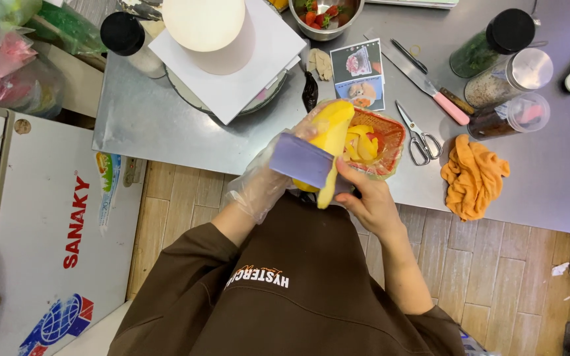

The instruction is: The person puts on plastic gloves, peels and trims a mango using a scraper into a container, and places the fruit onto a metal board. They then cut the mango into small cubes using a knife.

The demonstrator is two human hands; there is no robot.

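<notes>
My left hand (pixel 263 179), in a clear plastic glove, holds a yellow peeled mango (pixel 335 125) upright above the edge of the steel table (pixel 166 125). My bare right hand (pixel 372 203) grips a lavender block-shaped tool (pixel 301 161) pressed against the mango's lower side. A strip of yellow peel hangs below the tool. Just behind the mango stands a red mesh basket (pixel 392 130) with yellow mango peelings in it.
Scissors (pixel 420 140), an orange cloth (pixel 473 175) and a pink-handled knife (pixel 425 84) lie to the right. Three lidded jars (pixel 509 76) stand at the back right. A white cake on a turntable (pixel 209 29), a bowl of strawberries (pixel 324 14) and photo cards (pixel 361 72) sit behind. A white chest freezer (pixel 41 217) is on the left.
</notes>
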